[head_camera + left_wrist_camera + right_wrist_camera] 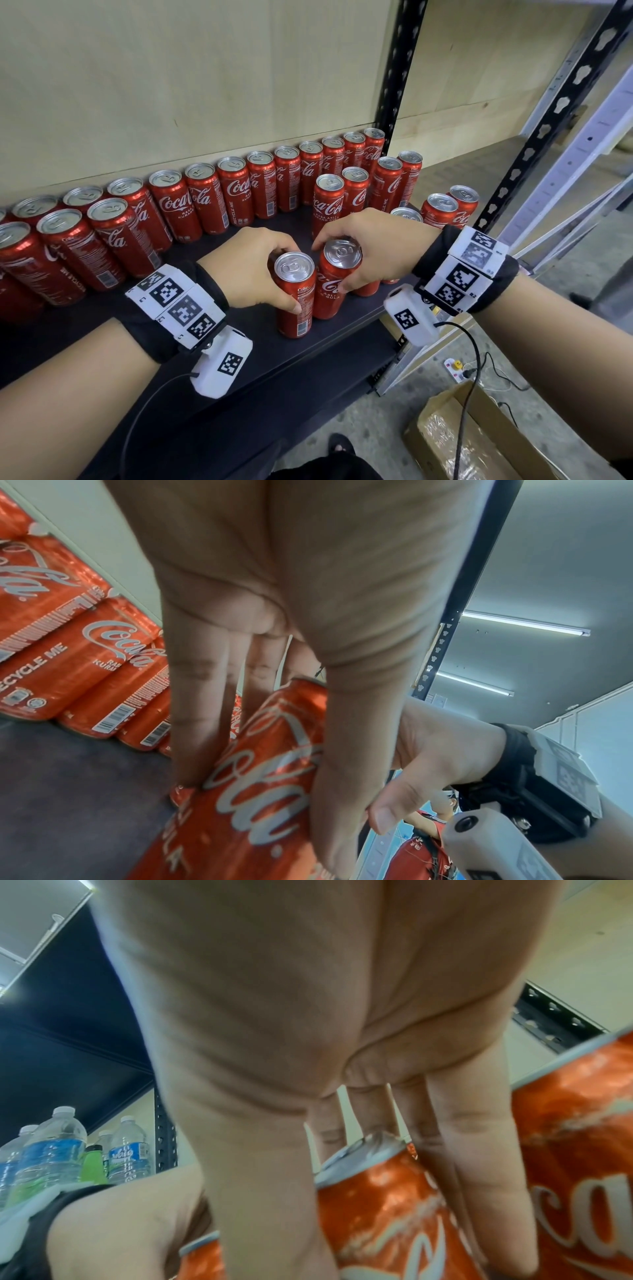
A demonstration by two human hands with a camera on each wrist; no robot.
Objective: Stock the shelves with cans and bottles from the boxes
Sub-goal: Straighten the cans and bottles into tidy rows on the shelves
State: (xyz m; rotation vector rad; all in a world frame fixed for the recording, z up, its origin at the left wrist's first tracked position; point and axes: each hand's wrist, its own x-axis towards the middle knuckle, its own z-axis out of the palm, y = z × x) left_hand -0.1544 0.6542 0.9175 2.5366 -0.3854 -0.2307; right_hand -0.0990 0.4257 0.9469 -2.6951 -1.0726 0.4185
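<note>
Two red Coca-Cola cans stand upright, side by side, near the front edge of the black shelf point(239, 359). My left hand point(267, 274) grips the left can point(295, 301) round its upper body, thumb in front, fingers behind. My right hand point(363, 246) grips the right can point(334, 284) just below its rim. In the left wrist view my left hand's fingers point(202, 696) and thumb wrap the can point(260, 791). The right wrist view has its own can point(383, 1204) between the thumb and fingers point(479, 1164).
A long row of red cans point(205, 195) lines the shelf's back wall, with more at the far left point(68, 250) and a cluster at the right point(359, 192). A black slotted post point(400, 78) bounds the bay. An open cardboard box point(479, 438) sits on the floor. Water bottles point(51, 1156) stand on another shelf.
</note>
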